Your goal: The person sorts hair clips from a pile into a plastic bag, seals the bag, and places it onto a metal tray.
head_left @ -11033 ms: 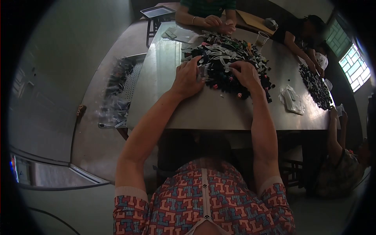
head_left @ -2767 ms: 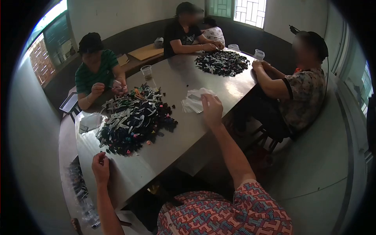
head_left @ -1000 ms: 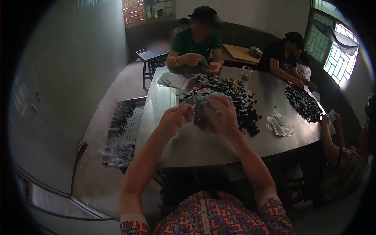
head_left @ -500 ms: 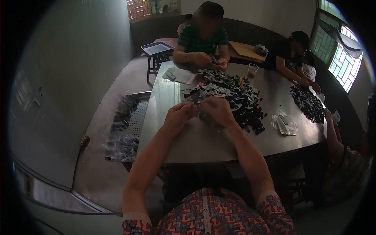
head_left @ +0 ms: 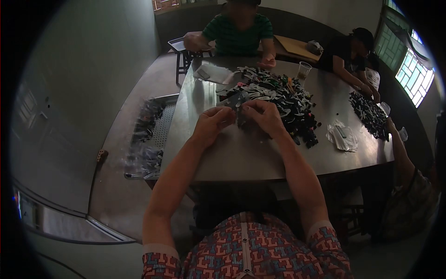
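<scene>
My left hand (head_left: 214, 123) is closed in a pinch on what looks like a small clear plastic bag (head_left: 232, 101), which shows dark against the table. Beside it, my right hand (head_left: 265, 117) has thumb and fingertips pressed together at the bag's right side; whatever they grip is too small to make out. Just beyond both hands lies a big heap of small black, grey and white pieces (head_left: 283, 109), with a few green, pink and orange ones among them. My right hand covers part of its near edge.
Filled clear bags (head_left: 147, 160) lie on a perforated metal tray (head_left: 163, 123) at the left. Flat bags (head_left: 343, 137) rest on the metal table (head_left: 232, 167), right of the heap. Beyond stand a plastic cup (head_left: 304, 69) and a co-worker in green stripes (head_left: 239, 35). Others sit by a second heap (head_left: 369, 116).
My view has tilted slightly. My right hand has turned and its fingers have lifted a little, still close to my left. The co-worker opposite has parted their hands, one reaching toward the side tray.
</scene>
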Action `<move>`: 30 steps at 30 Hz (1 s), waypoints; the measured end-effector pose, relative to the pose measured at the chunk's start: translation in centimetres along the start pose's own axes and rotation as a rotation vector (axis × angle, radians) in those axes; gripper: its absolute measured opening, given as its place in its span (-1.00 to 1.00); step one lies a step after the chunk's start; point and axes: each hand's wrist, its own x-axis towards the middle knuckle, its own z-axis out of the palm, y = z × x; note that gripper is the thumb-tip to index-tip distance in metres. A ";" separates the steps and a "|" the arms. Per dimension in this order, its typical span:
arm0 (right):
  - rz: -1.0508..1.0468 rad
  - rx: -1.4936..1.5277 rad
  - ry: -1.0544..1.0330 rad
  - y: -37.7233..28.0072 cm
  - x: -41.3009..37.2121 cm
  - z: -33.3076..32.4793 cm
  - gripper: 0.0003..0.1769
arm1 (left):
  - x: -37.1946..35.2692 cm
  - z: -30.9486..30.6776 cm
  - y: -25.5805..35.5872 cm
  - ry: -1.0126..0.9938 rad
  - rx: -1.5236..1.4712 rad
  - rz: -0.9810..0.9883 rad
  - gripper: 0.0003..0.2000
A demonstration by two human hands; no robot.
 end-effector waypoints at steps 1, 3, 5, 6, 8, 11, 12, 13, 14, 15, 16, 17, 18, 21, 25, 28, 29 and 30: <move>0.009 0.007 -0.023 -0.3 -0.1 0.0 -0.80 | 0.0 0.0 0.0 -0.006 0.004 0.003 -0.80; 0.036 0.015 -0.048 -0.4 -0.1 -0.1 -0.80 | 0.0 0.0 -0.1 -0.009 0.007 0.002 -0.80; 0.063 0.021 -0.073 -0.3 0.0 -0.2 -0.80 | -0.1 0.1 0.1 -0.044 0.045 0.017 -0.81; 0.064 0.047 -0.070 -0.3 0.0 -0.2 -0.81 | -0.2 0.2 0.1 -0.041 0.043 0.015 -0.81; 0.068 0.073 -0.069 -0.2 0.0 -0.2 -0.81 | -0.3 0.4 0.1 -0.045 -0.002 0.017 -0.82; 0.067 -0.023 -0.048 -0.8 -0.1 -0.2 -0.83 | 0.0 0.3 0.0 -0.039 -0.019 0.019 -0.81; 0.072 0.001 -0.034 -0.7 -0.1 -0.2 -0.84 | 0.1 0.3 0.1 -0.037 -0.020 0.017 -0.81; 0.077 0.026 -0.019 -0.7 -0.1 -0.2 -0.84 | 0.3 0.4 0.1 -0.033 -0.026 0.048 -0.81; 0.079 0.027 -0.020 -0.6 -0.1 -0.2 -0.84 | 0.4 0.4 0.1 -0.030 -0.032 0.078 -0.81; 0.037 -0.031 0.006 -0.3 0.0 -0.1 -0.84 | 0.4 0.5 0.1 -0.028 -0.032 0.076 -0.81; -0.004 -0.088 0.032 -0.1 0.0 -0.2 -0.84 | 0.3 0.5 0.2 0.014 0.113 0.187 -0.78; -0.002 -0.087 0.034 0.1 0.0 -0.1 -0.84 | 0.3 0.6 0.2 0.056 0.260 0.297 -0.75; -0.007 -0.135 0.021 0.1 -0.1 -0.1 -0.85 | 0.3 0.5 0.4 0.056 0.260 0.294 -0.75; -0.035 -0.237 0.015 -0.4 -0.4 0.2 -0.85 | 0.1 0.5 1.0 0.116 0.782 0.615 -0.68; -0.039 -0.331 0.012 -1.9 -1.0 0.7 -0.85 | -0.3 1.2 1.5 0.129 0.921 0.738 -0.75; -0.017 -0.336 0.038 -2.6 -1.2 1.2 -0.79 | -0.3 1.5 1.8 0.114 0.926 0.730 -0.78; -0.020 -0.333 0.040 -2.6 -1.2 1.3 -0.79 | -0.2 1.6 1.9 0.106 0.943 0.716 -0.79; -0.058 -0.363 0.044 -2.6 -1.2 1.3 -0.81 | -0.2 2.0 2.1 0.103 0.946 0.716 -0.79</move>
